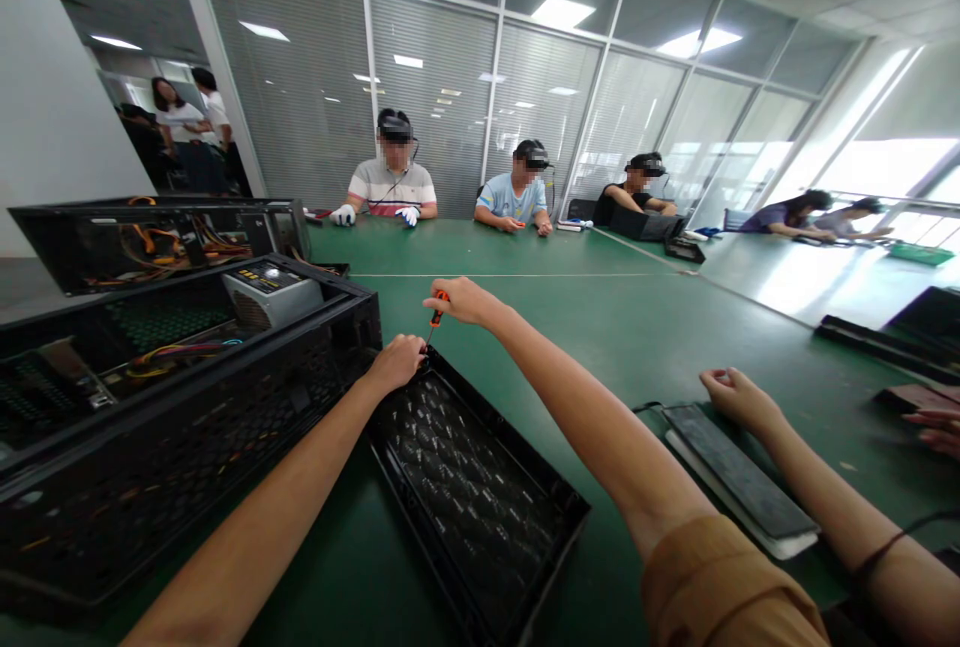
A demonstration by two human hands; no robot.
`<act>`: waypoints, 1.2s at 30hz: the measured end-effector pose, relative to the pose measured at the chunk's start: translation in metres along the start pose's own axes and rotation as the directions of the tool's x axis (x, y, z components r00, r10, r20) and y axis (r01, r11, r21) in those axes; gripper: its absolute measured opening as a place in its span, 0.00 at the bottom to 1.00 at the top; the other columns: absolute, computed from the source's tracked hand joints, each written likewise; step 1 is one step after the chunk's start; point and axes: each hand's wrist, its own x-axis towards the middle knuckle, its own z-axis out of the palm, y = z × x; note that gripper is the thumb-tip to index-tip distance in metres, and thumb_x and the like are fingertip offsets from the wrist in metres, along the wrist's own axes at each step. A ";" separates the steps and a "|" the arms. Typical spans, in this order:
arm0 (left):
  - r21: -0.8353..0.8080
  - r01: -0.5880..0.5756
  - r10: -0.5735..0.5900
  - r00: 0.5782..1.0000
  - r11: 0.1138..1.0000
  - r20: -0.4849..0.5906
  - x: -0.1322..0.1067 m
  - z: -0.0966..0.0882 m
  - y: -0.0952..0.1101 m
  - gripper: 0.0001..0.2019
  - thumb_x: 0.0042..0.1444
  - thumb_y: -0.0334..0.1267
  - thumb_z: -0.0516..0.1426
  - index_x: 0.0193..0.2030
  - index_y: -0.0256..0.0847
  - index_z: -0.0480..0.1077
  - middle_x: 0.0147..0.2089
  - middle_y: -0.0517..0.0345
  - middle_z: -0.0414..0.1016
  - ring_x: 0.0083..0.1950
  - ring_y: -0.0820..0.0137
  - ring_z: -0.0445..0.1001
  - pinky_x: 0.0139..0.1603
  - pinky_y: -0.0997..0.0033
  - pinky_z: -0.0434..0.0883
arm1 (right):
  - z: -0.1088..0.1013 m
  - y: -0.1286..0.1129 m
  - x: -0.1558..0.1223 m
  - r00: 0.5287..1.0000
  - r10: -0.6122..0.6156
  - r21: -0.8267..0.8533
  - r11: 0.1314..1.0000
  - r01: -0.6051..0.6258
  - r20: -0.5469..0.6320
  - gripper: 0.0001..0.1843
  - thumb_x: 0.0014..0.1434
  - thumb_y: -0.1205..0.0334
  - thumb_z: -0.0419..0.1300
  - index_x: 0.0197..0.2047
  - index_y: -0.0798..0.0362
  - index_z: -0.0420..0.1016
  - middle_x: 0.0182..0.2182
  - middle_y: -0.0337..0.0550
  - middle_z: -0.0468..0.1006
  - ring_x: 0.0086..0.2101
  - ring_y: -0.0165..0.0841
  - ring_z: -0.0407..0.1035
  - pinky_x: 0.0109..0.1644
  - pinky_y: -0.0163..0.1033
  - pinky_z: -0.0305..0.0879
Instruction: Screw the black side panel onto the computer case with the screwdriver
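Observation:
My right hand (466, 300) is closed around the orange-and-black handle of a screwdriver (438, 312). The screwdriver stands nearly upright, its shaft pointing down at the far corner of a black computer case panel (480, 497). My left hand (400, 363) grips that same corner, its fingers close to the screwdriver tip. The panel lies on the green table with its hollow, ribbed inside facing up. Whether the tip sits on a screw is too small to tell. Left of the panel is an opened black computer case (187, 407) with a grey power supply (274, 297) in it.
Another open computer case (157, 242) stands behind the first. On the right, a neighbour's hand (739, 397) rests beside a grey notebook (735, 477). Across the green table (585, 302) several people sit at work. Dark case parts (885, 347) lie at the far right.

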 end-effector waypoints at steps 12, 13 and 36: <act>-0.013 -0.056 0.056 0.998 0.998 0.002 0.003 0.000 -0.004 0.06 0.57 0.33 0.52 0.37 0.37 0.69 0.37 0.51 0.73 0.40 0.65 0.69 0.45 0.68 0.62 | 0.005 0.001 0.004 0.995 0.080 -0.082 0.994 -0.075 0.060 0.16 0.51 0.59 0.58 0.44 0.57 0.68 0.35 0.48 0.76 0.34 0.35 0.69 0.34 0.33 0.58; -0.012 -0.060 0.060 0.998 0.998 0.003 0.003 -0.001 -0.004 0.06 0.57 0.33 0.52 0.37 0.37 0.69 0.37 0.52 0.73 0.40 0.65 0.69 0.45 0.68 0.62 | 0.006 0.002 0.004 0.996 0.073 -0.088 0.994 -0.067 0.059 0.17 0.51 0.59 0.58 0.44 0.57 0.67 0.35 0.48 0.76 0.34 0.35 0.69 0.34 0.33 0.58; -0.010 -0.083 0.083 0.997 0.997 -0.003 0.003 -0.001 -0.004 0.06 0.57 0.33 0.51 0.36 0.38 0.70 0.36 0.52 0.71 0.40 0.65 0.67 0.45 0.68 0.62 | 0.005 0.002 -0.004 0.999 -0.010 -0.051 0.999 0.012 0.033 0.10 0.53 0.61 0.56 0.39 0.55 0.70 0.32 0.44 0.76 0.32 0.31 0.68 0.36 0.32 0.58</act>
